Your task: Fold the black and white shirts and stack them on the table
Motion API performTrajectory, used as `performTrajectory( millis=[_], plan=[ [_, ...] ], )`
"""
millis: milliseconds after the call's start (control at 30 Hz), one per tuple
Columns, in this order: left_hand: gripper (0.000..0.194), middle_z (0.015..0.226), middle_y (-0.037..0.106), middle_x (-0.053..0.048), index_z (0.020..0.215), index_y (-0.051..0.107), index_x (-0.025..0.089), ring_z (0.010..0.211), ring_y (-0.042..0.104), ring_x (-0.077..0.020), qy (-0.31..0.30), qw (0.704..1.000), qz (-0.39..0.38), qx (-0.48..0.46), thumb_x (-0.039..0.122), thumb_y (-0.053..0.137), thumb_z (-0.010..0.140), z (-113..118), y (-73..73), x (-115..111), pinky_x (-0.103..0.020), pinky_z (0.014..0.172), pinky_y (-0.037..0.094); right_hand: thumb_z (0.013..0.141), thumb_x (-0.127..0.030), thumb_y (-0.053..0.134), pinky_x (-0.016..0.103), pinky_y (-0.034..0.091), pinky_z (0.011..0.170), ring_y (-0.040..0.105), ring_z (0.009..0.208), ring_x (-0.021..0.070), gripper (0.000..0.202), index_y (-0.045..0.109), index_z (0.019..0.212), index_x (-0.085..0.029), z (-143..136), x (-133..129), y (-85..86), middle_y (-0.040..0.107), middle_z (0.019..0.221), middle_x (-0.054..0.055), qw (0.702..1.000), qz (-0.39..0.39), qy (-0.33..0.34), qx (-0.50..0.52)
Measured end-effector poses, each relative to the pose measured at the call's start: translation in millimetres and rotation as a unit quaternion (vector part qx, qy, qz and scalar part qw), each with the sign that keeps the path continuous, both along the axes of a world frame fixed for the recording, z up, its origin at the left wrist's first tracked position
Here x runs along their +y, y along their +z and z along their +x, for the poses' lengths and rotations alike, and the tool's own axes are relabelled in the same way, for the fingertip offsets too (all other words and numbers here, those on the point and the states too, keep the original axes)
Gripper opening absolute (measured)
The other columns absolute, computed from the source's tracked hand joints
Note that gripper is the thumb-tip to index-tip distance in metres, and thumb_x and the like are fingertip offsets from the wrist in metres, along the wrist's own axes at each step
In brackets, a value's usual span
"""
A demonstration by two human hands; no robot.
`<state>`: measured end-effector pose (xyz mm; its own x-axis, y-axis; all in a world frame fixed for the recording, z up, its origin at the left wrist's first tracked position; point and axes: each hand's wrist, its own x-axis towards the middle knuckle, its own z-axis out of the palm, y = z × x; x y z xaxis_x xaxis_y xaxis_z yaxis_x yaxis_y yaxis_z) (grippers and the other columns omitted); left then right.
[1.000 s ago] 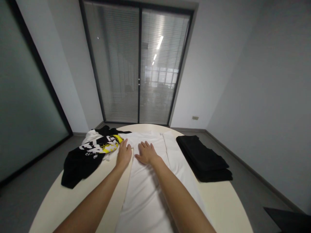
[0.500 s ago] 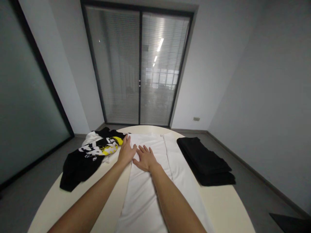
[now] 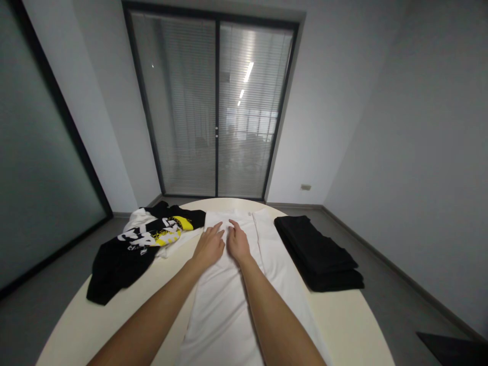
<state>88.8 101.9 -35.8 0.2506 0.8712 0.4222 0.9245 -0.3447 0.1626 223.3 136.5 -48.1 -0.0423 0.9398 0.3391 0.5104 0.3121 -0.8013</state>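
A long white garment (image 3: 229, 305) lies spread lengthwise over the table, with a lengthwise fold or seam on its right part and a small button-like spot near its far edge. My left hand (image 3: 209, 247) rests on its upper left part, fingers apart and nothing held. Close beside it, my right hand (image 3: 238, 243) is turned on its side over the same cloth. Its index finger stretches forward while the other fingers bend and are partly hidden. I see no cloth pinched in either hand.
A crumpled black shirt (image 3: 125, 259) with white and yellow print lies at the left, with white cloth beside it. Folded black clothing (image 3: 316, 254) is stacked at the right. The round cream table (image 3: 343, 320) faces a glass door (image 3: 217, 112) with blinds.
My left hand has moved off the garment's far left corner, back and slightly right. My right hand has turned from flat, with spread fingers, onto its side and shifted a little right.
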Motion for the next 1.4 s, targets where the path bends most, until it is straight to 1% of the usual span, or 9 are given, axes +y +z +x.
performTrajectory(
  millis=[133, 233, 367, 533, 667, 800, 933, 1167, 1400],
  plan=[
    [0.032, 0.146, 0.049, -0.015, 0.116, 0.070, 0.015, 0.132, 0.045, -0.0300, 0.064, 0.998, -0.015, 0.000, 0.018, 0.050, 0.091, -3, -1.4, -15, -0.043, 0.110, 0.037, 0.100, -0.024, 0.036, 0.035, 0.041, 0.105, 0.058, 0.120, 0.0223, 0.041, 0.060, 0.132, -0.017, -3, 2, -5.7, 0.068, 0.124, 0.012, 0.994, 0.050, 0.017, -0.095],
    [0.041, 0.150, 0.042, -0.019, 0.130, 0.061, 0.014, 0.136, 0.041, -0.0336, 0.099, 0.994, -0.036, -0.002, 0.026, 0.055, 0.091, -4, -4.1, -30, -0.045, 0.109, 0.038, 0.099, -0.024, 0.039, 0.037, 0.040, 0.107, 0.057, 0.121, 0.0239, 0.042, 0.058, 0.136, -0.017, -5, 1, -7.0, 0.067, 0.127, 0.012, 0.986, 0.054, 0.017, -0.154],
    [0.050, 0.154, 0.037, -0.019, 0.141, 0.050, 0.016, 0.138, 0.040, -0.0328, 0.092, 0.995, -0.032, -0.006, 0.029, 0.054, 0.093, -9, -12.9, -44, -0.045, 0.109, 0.038, 0.099, -0.027, 0.038, 0.041, 0.035, 0.111, 0.052, 0.127, 0.0259, 0.045, 0.054, 0.140, -0.019, -6, -2, -8.0, 0.063, 0.135, 0.008, 0.978, 0.055, 0.028, -0.197],
    [0.041, 0.148, 0.045, -0.020, 0.130, 0.055, 0.011, 0.135, 0.045, -0.0305, 0.105, 0.994, -0.028, -0.029, 0.026, 0.052, 0.092, -19, -19.6, -48, -0.042, 0.110, 0.037, 0.099, -0.031, 0.038, 0.041, 0.031, 0.114, 0.048, 0.131, 0.0261, 0.049, 0.049, 0.145, -0.019, -7, -1, -6.4, 0.058, 0.142, 0.007, 0.973, 0.025, 0.035, -0.227],
    [0.040, 0.150, 0.044, -0.020, 0.128, 0.057, 0.009, 0.136, 0.043, -0.0299, 0.107, 0.994, -0.027, -0.029, 0.026, 0.051, 0.092, -20, -21.1, -48, -0.042, 0.113, 0.035, 0.096, -0.036, 0.042, 0.049, 0.034, 0.108, 0.045, 0.132, 0.0309, 0.051, 0.047, 0.147, -0.026, -14, 9, 3.8, 0.054, 0.145, 0.007, 0.967, -0.052, 0.011, -0.250],
    [0.047, 0.154, 0.040, -0.019, 0.136, 0.053, 0.008, 0.139, 0.040, -0.0302, 0.109, 0.993, -0.036, -0.020, 0.027, 0.049, 0.093, -19, -21.6, -48, -0.043, 0.114, 0.034, 0.095, -0.036, 0.043, 0.056, 0.034, 0.104, 0.041, 0.133, 0.0347, 0.049, 0.049, 0.144, -0.033, -22, 26, 12.1, 0.056, 0.142, 0.007, 0.967, -0.087, -0.005, -0.240],
    [0.051, 0.157, 0.036, -0.018, 0.140, 0.051, 0.008, 0.140, 0.039, -0.0308, 0.109, 0.993, -0.047, -0.013, 0.028, 0.047, 0.093, -20, -20.0, -48, -0.044, 0.114, 0.032, 0.093, -0.033, 0.046, 0.056, 0.035, 0.103, 0.041, 0.134, 0.0352, 0.038, 0.064, 0.127, -0.028, -28, 42, 11.6, 0.062, 0.135, 0.009, 0.973, -0.086, -0.014, -0.212],
    [0.052, 0.156, 0.039, -0.017, 0.141, 0.050, 0.007, 0.138, 0.040, -0.0334, 0.112, 0.992, -0.058, -0.012, 0.028, 0.045, 0.094, -19, -18.5, -50, -0.047, 0.113, 0.033, 0.095, -0.032, 0.043, 0.035, 0.047, 0.094, 0.066, 0.101, 0.0219, 0.039, 0.065, 0.123, -0.016, -22, 48, 10.6, 0.070, 0.117, 0.013, 0.991, -0.017, -0.080, -0.105],
    [0.052, 0.149, 0.045, -0.020, 0.141, 0.047, 0.005, 0.137, 0.041, -0.0321, 0.113, 0.992, -0.058, -0.025, 0.026, 0.045, 0.093, -18, -16.6, -50, -0.047, 0.114, 0.032, 0.082, -0.020, 0.053, 0.031, 0.049, 0.084, 0.066, 0.084, 0.0194, 0.029, 0.069, 0.107, -0.017, -9, 45, 1.9, 0.072, 0.098, 0.008, 0.991, 0.028, -0.117, -0.058]
  ],
)
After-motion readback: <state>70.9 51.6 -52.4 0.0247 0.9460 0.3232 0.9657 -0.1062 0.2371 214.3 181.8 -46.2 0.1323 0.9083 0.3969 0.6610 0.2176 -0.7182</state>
